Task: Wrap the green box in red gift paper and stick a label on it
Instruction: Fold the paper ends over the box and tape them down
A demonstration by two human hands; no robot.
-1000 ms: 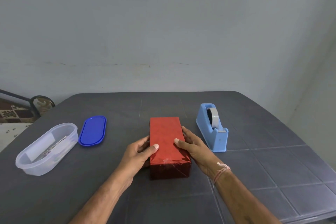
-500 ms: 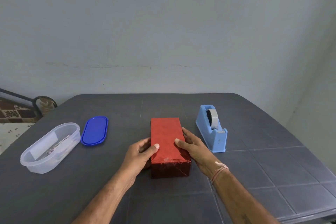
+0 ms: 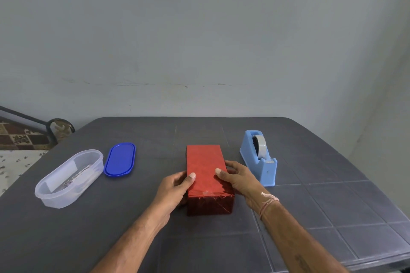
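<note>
From the head camera, the red-wrapped box (image 3: 205,168) lies flat on the dark counter (image 3: 199,246), near its middle, with one short end facing me. No green shows anywhere through the paper. A strip of clear tape (image 3: 207,193) crosses the near top edge.

The left hand (image 3: 175,188) holds the box's left side. Its grip is closed round the box, with the thumb laid on the top face and the fingers curled against the side wall. The right hand (image 3: 238,178) mirrors it on the right side, thumb on top and fingers wrapped along the far side. A thread band (image 3: 267,203) circles that wrist.

Just right of the box stands a light blue tape dispenser (image 3: 261,168), apart from it. Well to the left lie a blue lid (image 3: 119,159) and a clear oval tub (image 3: 66,182). The tub holds something white and something metallic that I cannot make out.
</note>
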